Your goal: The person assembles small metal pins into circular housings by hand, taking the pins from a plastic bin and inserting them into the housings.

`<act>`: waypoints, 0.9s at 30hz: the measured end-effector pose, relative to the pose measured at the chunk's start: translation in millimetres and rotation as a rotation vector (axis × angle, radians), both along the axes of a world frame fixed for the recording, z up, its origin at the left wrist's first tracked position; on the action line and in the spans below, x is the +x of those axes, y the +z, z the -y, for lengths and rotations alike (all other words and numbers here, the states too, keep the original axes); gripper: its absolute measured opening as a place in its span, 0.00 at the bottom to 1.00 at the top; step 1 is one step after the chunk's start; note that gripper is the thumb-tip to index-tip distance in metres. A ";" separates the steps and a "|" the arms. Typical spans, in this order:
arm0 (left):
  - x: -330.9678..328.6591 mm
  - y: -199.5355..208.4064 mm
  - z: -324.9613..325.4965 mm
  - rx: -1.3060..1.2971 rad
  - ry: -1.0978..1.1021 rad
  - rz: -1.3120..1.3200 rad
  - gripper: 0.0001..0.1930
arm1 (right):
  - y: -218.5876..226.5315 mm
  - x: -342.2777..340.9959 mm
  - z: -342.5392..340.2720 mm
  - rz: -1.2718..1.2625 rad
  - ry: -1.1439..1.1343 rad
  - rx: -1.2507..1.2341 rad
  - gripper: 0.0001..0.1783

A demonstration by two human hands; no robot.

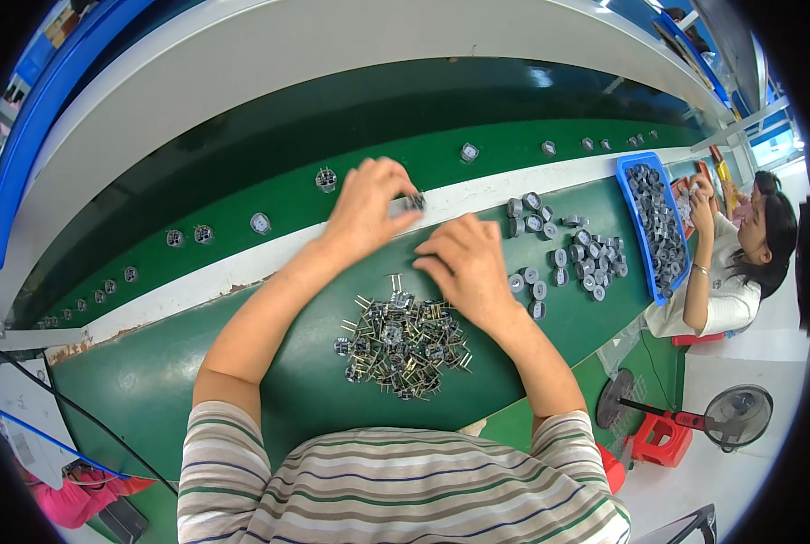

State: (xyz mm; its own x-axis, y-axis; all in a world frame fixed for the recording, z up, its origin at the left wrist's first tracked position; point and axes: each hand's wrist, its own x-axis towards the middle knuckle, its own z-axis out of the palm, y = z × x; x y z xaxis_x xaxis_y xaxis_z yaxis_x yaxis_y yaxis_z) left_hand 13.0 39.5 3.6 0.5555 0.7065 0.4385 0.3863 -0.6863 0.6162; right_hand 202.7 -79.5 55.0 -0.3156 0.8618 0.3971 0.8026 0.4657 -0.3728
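Striped shirt is fronting pinned-part pile; beyond pile, left hand is pinching dark part, right hand hovering half-spread, apparently empty. Pile, rightward housings seemingly waiting; farther units seemingly done.

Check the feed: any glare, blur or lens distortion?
Head view: the white shelf edge bows, and the picture's rim goes black; head view: a pale glare patch sits on the dark green panel; head view: the pin-legged pile looks fairly sharp, but the farthest parts are too small to make out.
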 end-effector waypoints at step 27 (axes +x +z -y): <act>76.1 21.9 -28.5 0.037 -0.093 -0.065 0.15 | -8.7 51.1 26.6 -0.055 -0.005 -0.279 0.07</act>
State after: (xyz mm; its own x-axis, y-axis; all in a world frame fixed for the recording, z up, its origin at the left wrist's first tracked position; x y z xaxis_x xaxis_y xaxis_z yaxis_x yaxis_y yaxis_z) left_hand 89.2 68.0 25.4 0.6461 0.6344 0.4244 0.3578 -0.7429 0.5658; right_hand 253.8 -106.1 46.3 -0.2952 0.9418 0.1605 0.7798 0.3346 -0.5292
